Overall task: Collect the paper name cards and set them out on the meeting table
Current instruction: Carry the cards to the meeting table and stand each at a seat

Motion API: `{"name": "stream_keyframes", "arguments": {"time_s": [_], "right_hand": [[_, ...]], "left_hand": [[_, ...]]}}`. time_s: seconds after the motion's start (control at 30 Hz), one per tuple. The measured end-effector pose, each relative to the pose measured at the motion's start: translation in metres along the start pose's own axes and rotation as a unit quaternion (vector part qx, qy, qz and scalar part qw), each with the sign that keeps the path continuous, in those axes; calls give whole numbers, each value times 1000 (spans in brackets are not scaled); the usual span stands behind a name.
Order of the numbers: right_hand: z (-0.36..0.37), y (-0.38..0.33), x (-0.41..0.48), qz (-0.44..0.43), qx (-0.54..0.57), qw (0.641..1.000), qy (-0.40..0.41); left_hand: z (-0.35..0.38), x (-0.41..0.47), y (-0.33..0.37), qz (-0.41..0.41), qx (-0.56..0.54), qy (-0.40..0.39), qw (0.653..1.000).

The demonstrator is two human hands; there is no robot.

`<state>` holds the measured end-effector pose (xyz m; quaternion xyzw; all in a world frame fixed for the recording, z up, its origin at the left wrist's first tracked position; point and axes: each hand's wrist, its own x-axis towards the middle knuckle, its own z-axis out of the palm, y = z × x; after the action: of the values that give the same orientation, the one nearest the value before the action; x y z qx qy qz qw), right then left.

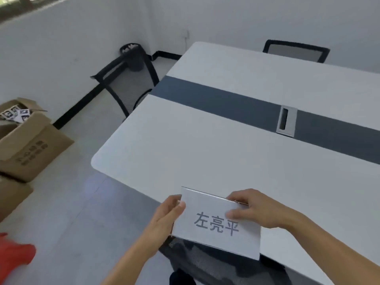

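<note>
**Item: name card, in hand at near table edge**

1. Table (205, 140). Long white top with a dark centre strip. No cards are visible set out on it.
2. Chair (127, 83). Black mesh, drawn up at the far left corner. It marks a likely seat position.
3. Box (30, 145). Open brown carton on the floor, well apart from the table.
4. Card (216, 237). White sheet printed with three dark characters, held tilted over the near table edge. Its top edge shows a doubled line, probably a fold.
   - Handling (judged): very light and thin, and it bends under slight pressure. It creases easily, so squeeze gently.
   - It should slide readily on the smooth top.
   - Best taken at the side edges or along the fold, clear of the print.
5. Right hand (259, 208). Fingers curl over the top right corner, with the thumb lying on the face.
6. Left hand (166, 214). Thumb pinches the left edge against fingers hidden behind the card.
</note>
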<state>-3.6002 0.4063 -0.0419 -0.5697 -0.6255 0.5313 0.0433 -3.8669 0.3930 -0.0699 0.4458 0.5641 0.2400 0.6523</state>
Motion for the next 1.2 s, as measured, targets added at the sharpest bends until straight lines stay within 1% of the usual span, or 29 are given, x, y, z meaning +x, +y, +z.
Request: {"name": "stream_keyframes", "arguments": {"time_s": [0.03, 0.1, 0.17, 0.2, 0.27, 0.33, 0.4, 0.47, 0.57, 0.67, 0.83, 0.87, 0.97, 1.0, 1.1, 1.2], "right_hand": [[-6, 2, 9, 14, 4, 1000, 24], [-20, 13, 24, 52, -13, 994, 96], [-38, 28, 34, 100, -38, 978, 181], [-47, 36, 38, 121, -50, 967, 219], [-68, 52, 48, 155, -77, 945, 276], [-90, 70, 61, 180, -113, 925, 315], [-111, 90, 79, 196, -144, 907, 344], [-130, 108, 100, 200, -159, 895, 366], [-153, 138, 131, 195, -190, 886, 375], [-173, 167, 155, 188, -205, 883, 377], [-199, 187, 175, 192, -213, 877, 387], [-200, 187, 176, 196, -231, 871, 386], [-186, 185, 174, 188, -321, 840, 395], [-177, 183, 173, 184, -334, 839, 387], [-160, 186, 173, 182, -340, 854, 349], [-167, 194, 174, 177, -340, 854, 351]], "left_hand": [[-6, 24, 5, 1, 12, -10, 1000], [-12, 78, 10, 11, 47, -2, 999], [-10, 128, 8, 22, 144, 18, 989], [-6, 150, 6, 25, 208, 27, 977], [2, 191, -5, 31, 334, 44, 941], [11, 220, -21, 39, 444, 52, 894], [19, 236, -41, 41, 530, 53, 845], [23, 242, -65, 56, 587, 63, 805], [23, 244, -86, 89, 618, 91, 776], [22, 251, -95, 93, 634, 101, 761], [25, 252, -94, 74, 645, 97, 754], [25, 252, -94, 70, 646, 95, 754], [25, 251, -92, 61, 652, 94, 750], [25, 252, -91, 59, 653, 93, 749], [26, 252, -90, 53, 656, 90, 747], [26, 252, -90, 54, 652, 94, 751]]}}
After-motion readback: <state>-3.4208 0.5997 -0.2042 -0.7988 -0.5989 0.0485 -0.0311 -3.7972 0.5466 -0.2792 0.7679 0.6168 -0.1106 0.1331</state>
